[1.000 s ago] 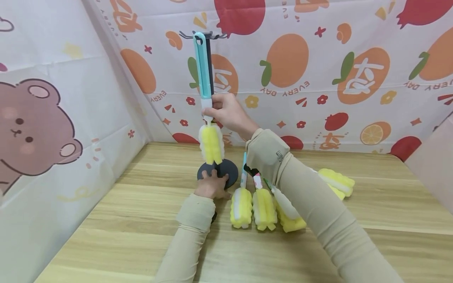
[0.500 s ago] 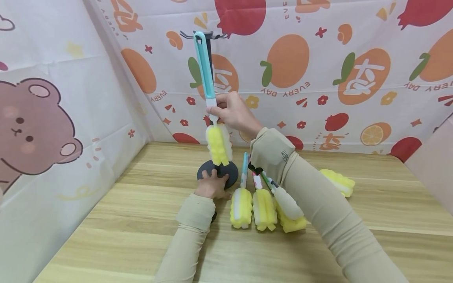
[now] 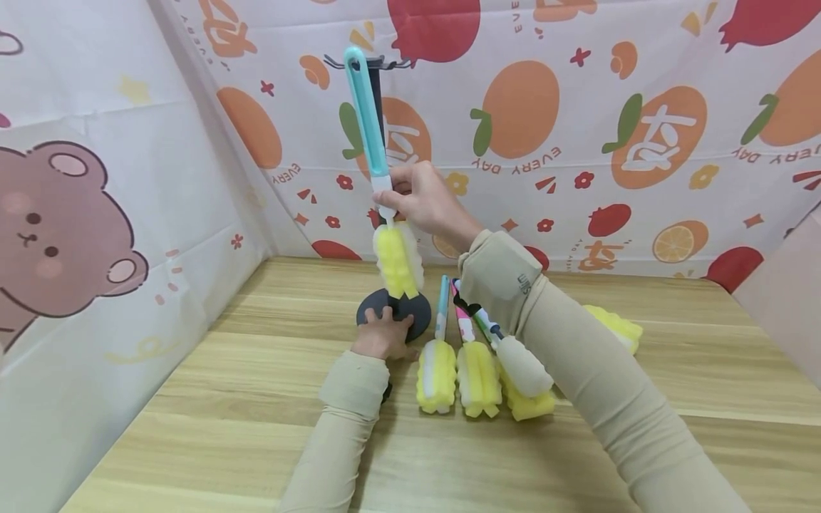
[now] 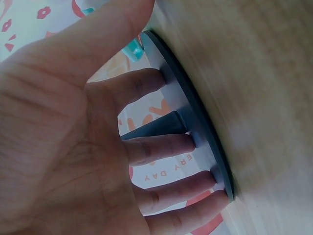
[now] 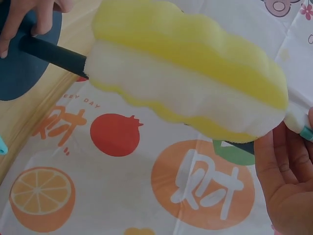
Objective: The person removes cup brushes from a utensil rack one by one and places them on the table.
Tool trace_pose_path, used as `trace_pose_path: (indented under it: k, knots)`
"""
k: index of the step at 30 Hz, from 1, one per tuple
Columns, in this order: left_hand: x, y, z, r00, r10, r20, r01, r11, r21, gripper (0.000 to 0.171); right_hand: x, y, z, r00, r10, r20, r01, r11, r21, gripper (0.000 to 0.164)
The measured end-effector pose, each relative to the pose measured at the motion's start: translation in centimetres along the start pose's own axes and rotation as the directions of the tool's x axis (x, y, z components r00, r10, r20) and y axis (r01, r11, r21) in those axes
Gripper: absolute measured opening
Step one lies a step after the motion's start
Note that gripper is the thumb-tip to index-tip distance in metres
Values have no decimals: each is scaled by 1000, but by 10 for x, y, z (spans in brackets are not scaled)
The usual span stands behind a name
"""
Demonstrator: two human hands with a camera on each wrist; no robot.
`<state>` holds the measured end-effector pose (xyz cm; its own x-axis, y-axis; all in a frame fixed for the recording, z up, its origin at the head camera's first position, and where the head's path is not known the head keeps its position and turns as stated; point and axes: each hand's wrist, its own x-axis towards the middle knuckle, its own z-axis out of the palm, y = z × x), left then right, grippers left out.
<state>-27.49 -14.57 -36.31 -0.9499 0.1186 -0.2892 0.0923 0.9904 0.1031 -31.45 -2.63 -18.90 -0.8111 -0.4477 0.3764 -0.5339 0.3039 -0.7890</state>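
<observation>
My right hand (image 3: 423, 199) pinches a sponge bottle brush (image 3: 396, 260) at its white neck. Its turquoise handle (image 3: 367, 114) points up, tilted left, its looped end overlapping the hooks (image 3: 391, 64) of a dark stand in the head view. Yellow and white sponge fills the right wrist view, in front of the stand's post (image 5: 61, 58). Low on the table, my left hand (image 3: 383, 338) presses the stand's round base (image 3: 420, 313) with spread, fairly straight fingertips; the left wrist view shows the fingers (image 4: 161, 147) on either side of the post.
Right of the base lie several more brushes: a blue-handled one (image 3: 437, 377), a pink-handled one (image 3: 479, 377) and one with a white head (image 3: 522, 367). Another yellow sponge head (image 3: 612, 328) lies beyond the right sleeve. Fruit-printed cloth (image 3: 519, 214) hangs behind the wooden table (image 3: 224, 399).
My right hand has moved slightly right with the brush. The brush has tilted, its sponge shifting right and its handle's looped end going a little up and left. My left hand stays on the base.
</observation>
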Motion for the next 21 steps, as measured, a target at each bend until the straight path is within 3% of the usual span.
trace_pose_path:
  k: [14,21]
  knots:
    - [0,0,-1,1000,-12,18,11,1000,5,75,-12,21,-8,1000,9,-5,-10,999,-36,15]
    - [1,0,-1,999,-36,29,36,999,3,76,-18,33,-18,998,65,-25,-66,997,-49,14]
